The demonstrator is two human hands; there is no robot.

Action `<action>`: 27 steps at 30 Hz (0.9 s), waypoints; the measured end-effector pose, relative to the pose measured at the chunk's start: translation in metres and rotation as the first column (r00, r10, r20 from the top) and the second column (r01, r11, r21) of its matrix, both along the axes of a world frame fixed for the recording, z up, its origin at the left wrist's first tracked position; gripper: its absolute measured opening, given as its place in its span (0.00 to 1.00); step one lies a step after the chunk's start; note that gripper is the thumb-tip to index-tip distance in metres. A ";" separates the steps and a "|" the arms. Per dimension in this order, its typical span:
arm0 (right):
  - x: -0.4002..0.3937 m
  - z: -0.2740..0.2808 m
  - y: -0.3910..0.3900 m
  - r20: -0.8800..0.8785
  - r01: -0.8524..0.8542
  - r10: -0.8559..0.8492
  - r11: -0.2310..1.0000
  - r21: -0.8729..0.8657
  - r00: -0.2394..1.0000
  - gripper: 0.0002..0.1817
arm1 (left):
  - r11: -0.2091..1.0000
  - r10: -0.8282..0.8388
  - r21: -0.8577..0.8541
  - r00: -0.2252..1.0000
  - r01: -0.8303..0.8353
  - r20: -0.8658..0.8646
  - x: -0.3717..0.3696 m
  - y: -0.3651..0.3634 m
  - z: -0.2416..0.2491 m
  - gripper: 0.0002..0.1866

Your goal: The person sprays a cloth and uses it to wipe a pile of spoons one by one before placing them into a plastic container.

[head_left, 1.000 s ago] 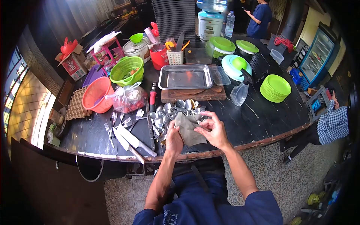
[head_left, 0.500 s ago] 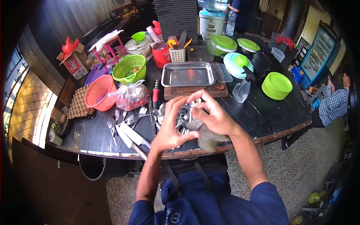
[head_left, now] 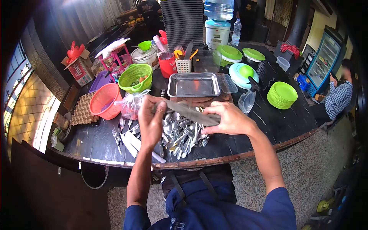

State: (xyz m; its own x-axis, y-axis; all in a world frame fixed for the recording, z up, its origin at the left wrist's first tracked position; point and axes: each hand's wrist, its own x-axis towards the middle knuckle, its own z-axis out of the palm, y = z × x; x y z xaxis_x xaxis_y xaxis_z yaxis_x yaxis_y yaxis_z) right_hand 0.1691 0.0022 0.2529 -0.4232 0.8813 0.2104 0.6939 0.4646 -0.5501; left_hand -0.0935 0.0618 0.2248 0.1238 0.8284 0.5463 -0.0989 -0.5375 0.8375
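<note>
A grey-green cloth [head_left: 188, 111] is stretched between my two hands, above the black table. My left hand [head_left: 152, 120] grips its left end, thumb uppermost. At the other end, my right hand [head_left: 232, 119] pinches the cloth between thumb and fingers. Beneath it lies a heap of spoons [head_left: 183, 137], partly covered by the cloth and my hands. Left of my left wrist rest knives with white blades [head_left: 131, 145] and a few forks [head_left: 115, 135]. A metal tray [head_left: 194, 85] sits just beyond the cloth on a wooden board.
Baskets in coral [head_left: 104, 102] and green [head_left: 135, 78] stand left, near an egg carton [head_left: 83, 107]. Green plates [head_left: 282, 95] are stacked at right beside a spray bottle [head_left: 247, 96]. A red container [head_left: 167, 66] holds utensils at the back. A person in a checked shirt [head_left: 339, 94] sits far right.
The cloth has risen from the table's front edge and is now held between both hands. My hands have moved apart, uncovering more of the spoons.
</note>
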 end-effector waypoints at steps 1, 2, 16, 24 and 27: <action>0.003 -0.002 -0.001 0.087 0.059 -0.058 0.998 -0.016 0.995 0.38 | 0.999 0.005 -0.053 1.000 -0.005 -0.013 -0.006 -0.001 0.008 0.03; 0.006 -0.003 -0.002 0.096 0.024 -0.030 0.998 0.060 0.995 0.35 | 0.999 0.026 -0.036 0.998 -0.028 -0.055 -0.009 0.002 0.009 0.04; 0.037 0.021 0.005 0.121 -0.020 -0.020 0.946 0.325 0.992 0.15 | 0.995 -0.085 0.017 0.891 0.103 -0.446 -0.025 0.016 0.018 0.10; 0.038 0.032 -0.002 -0.205 0.003 -0.012 0.999 -0.045 0.979 0.12 | 0.966 0.060 0.227 0.743 0.126 -0.667 -0.027 0.004 0.037 0.18; 0.045 0.034 -0.005 -0.216 -0.039 0.020 0.996 -0.082 0.976 0.13 | 0.975 -0.019 0.142 0.702 0.171 -0.712 -0.040 0.004 0.041 0.19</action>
State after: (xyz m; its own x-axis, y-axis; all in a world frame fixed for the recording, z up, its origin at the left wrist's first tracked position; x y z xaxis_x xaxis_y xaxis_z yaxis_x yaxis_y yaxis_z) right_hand 0.2140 -0.0033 0.2866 -0.4023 0.8878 0.2236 0.5418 0.4277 -0.7235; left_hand -0.1338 0.0656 0.2654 0.6064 0.6839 0.4057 0.4173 -0.7079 0.5698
